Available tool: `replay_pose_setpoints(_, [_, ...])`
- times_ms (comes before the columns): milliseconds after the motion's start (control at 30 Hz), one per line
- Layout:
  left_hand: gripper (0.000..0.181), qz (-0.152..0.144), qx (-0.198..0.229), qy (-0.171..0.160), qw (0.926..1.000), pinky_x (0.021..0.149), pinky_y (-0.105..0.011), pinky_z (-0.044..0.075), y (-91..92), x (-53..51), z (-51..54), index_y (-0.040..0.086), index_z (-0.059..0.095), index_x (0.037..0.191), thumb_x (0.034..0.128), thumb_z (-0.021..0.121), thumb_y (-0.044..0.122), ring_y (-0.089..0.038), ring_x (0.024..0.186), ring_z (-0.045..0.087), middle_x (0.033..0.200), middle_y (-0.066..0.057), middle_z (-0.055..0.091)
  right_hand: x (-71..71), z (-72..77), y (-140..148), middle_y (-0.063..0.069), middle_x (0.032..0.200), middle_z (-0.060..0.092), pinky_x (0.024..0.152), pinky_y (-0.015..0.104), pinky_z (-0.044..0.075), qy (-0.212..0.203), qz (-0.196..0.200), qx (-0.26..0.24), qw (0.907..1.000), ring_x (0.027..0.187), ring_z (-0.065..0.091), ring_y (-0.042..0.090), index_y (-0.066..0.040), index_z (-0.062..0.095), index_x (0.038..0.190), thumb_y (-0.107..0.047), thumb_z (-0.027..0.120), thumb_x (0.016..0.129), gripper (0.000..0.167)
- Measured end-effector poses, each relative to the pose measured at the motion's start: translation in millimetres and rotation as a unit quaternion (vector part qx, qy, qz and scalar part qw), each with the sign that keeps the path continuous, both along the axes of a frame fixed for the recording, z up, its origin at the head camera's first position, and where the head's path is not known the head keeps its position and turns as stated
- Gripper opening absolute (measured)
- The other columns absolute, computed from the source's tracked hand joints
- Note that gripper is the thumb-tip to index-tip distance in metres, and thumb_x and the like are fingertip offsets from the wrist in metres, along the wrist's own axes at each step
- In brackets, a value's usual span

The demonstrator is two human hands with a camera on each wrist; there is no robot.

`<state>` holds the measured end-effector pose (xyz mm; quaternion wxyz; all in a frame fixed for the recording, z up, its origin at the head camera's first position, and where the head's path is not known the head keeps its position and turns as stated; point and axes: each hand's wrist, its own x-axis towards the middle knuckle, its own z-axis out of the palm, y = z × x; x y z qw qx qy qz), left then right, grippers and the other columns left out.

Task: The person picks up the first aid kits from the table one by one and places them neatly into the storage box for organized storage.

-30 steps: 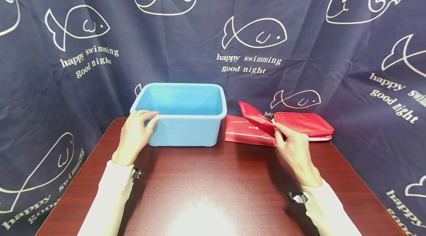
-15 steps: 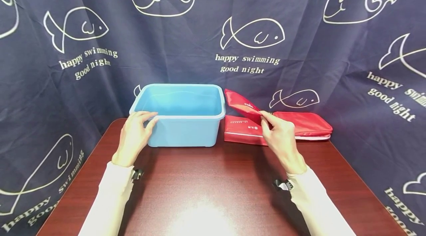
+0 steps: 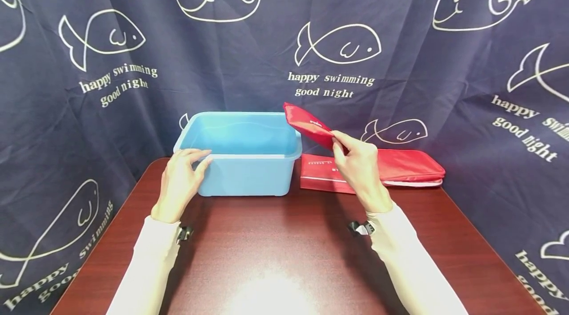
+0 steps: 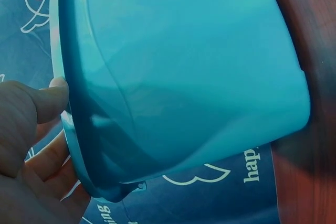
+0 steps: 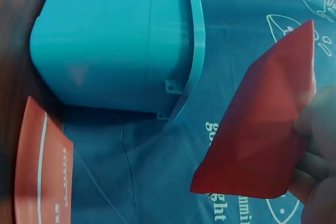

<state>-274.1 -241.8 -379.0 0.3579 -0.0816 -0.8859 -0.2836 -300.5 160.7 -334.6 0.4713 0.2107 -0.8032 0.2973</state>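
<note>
In the head view a light blue plastic bin (image 3: 244,177) stands upright on the table. My left hand (image 3: 178,181) grips its front left rim; the left wrist view shows the thumb (image 4: 52,100) on the near side of the rim and fingers beyond it. My right hand (image 3: 362,172) pinches one end of a flat red pouch (image 3: 306,125) with small pale print. That pouch is tilted in the air, its far end over the bin's right rim. In the right wrist view the red pouch (image 5: 257,129) shows a plain side.
A flat red item with a white stripe (image 3: 320,174) lies right of the bin. Beside it is a red zipped case (image 3: 411,164), partly behind my right hand. A dark blue fish-print curtain (image 3: 249,68) hangs behind the reddish-brown table (image 3: 266,236).
My right hand has moved left and up with the red pouch, from above the red items to the bin's right rim. My left hand has stayed on the bin.
</note>
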Motion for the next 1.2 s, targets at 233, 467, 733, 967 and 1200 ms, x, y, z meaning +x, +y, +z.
replay_pose_setpoints(233, [0.025,0.003,0.005,-0.004,1.0,0.091,-0.054,0.053,0.1,-0.2,0.5,0.013,0.081,0.117,0.0929,0.079,0.022,-0.032,0.113,0.064,0.114,-0.01,0.074,-11.7,5.9,-18.3,0.007,0.079,0.076,0.056,0.034,0.05,-0.001,0.016,-0.012,0.9998,0.057,0.057,0.021,-0.014,0.083,0.105,-0.005,0.069,0.092,0.021])
replay_pose_setpoints(467, [0.026,0.006,0.007,-0.009,0.9999,0.092,-0.055,0.052,-0.7,-0.7,0.7,0.014,0.08,0.117,0.0927,0.079,0.022,-0.032,0.114,0.064,0.116,-0.011,0.074,-19.6,11.8,-40.6,0.006,0.077,0.075,0.056,0.036,0.051,-0.006,0.024,-0.024,0.9994,0.057,0.057,0.022,-0.013,0.083,0.104,-0.006,0.069,0.092,0.02])
replay_pose_setpoints(733, [0.026,0.005,0.011,-0.014,0.9998,0.093,-0.054,0.052,-0.1,1.0,1.5,0.013,0.08,0.117,0.0929,0.079,0.022,-0.032,0.114,0.065,0.116,-0.01,0.074,-28.5,13.6,-64.8,0.005,0.08,0.077,0.058,0.036,0.054,-0.002,0.041,-0.027,0.9988,0.058,0.061,0.021,-0.014,0.083,0.103,-0.005,0.068,0.092,0.021])
replay_pose_setpoints(967, [0.026,0.006,0.01,-0.019,0.9997,0.095,-0.054,0.051,1.2,1.3,2.7,0.012,0.08,0.117,0.0934,0.078,0.021,-0.032,0.115,0.065,0.117,-0.01,0.074,-33.1,16.8,-83.0,0.005,0.084,0.078,0.063,0.037,0.057,0.001,0.055,-0.027,0.9982,0.062,0.065,0.023,-0.013,0.083,0.104,-0.005,0.067,0.092,0.021])
replay_pose_setpoints(1200, [0.025,0.001,0.009,-0.01,0.9999,0.092,-0.054,0.053,0.8,0.3,1.9,0.011,0.08,0.117,0.0927,0.078,0.019,-0.032,0.115,0.064,0.116,-0.011,0.074,-37.0,22.1,-98.3,0.005,0.083,0.077,0.066,0.037,0.057,0.006,0.062,-0.035,0.9974,0.063,0.065,0.023,-0.012,0.083,0.102,-0.005,0.067,0.092,0.02])
